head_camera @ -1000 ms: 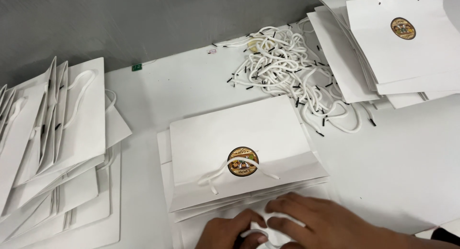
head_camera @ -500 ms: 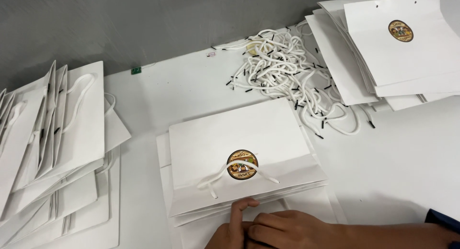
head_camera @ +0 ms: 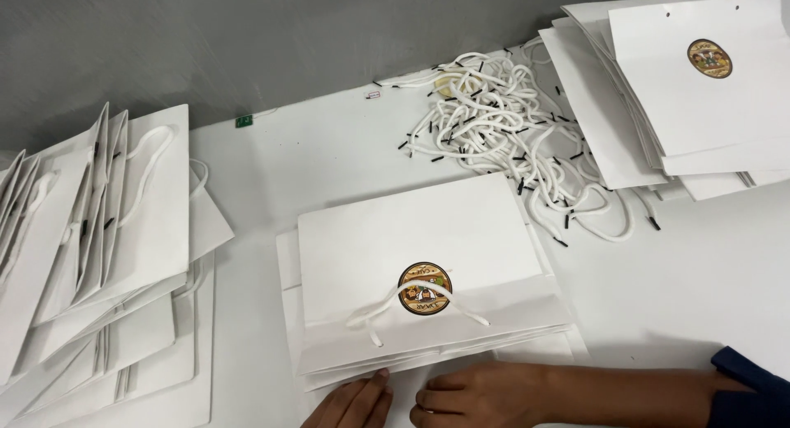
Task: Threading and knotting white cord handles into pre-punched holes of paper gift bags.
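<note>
Two hands rested at the near edge of a paper bag stack on a white table.

The centre stack (head_camera: 428, 272) was the landmark: its top bag bore one round sticker (head_camera: 425, 288) and one cord handle. One bag pile (head_camera: 107, 255) lay left, one (head_camera: 683, 90) upper right, one cord heap (head_camera: 510, 123) behind. Left hand (head_camera: 354, 403) lay flat, fingers together, touching the stack's front edge; right hand (head_camera: 477, 393) lay curled beside it, gripping nothing visible.
</note>
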